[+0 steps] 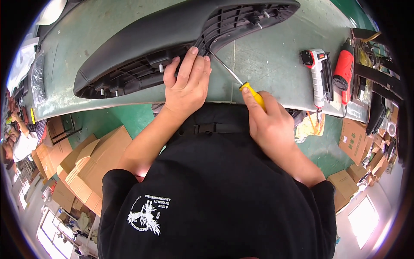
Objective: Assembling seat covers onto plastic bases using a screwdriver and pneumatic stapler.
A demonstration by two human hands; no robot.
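Note:
A black padded part [146, 39], shaped like a motorcycle seat, rests on the green worktable [276, 56]. Its ribbed plastic underside faces me, with several metal studs sticking out. My left hand [188, 80] presses its fingers on the near edge at the bend, gripping the seat there. In my right hand [269, 118] is a screwdriver [251, 94] with a yellow handle and a thin metal shaft. The shaft points up and left, and its tip meets the seat's edge at the bend, just right of my left fingertips. The very end of the tip is hard to make out.
On the table's right lie a grey-and-red air stapler [318, 75] and a red heat gun [345, 64]. Clear plastic bags [38, 80] lie at the left end. Cardboard boxes [97, 162] stand on the floor below left, more at right. Another person [26, 140] is at far left.

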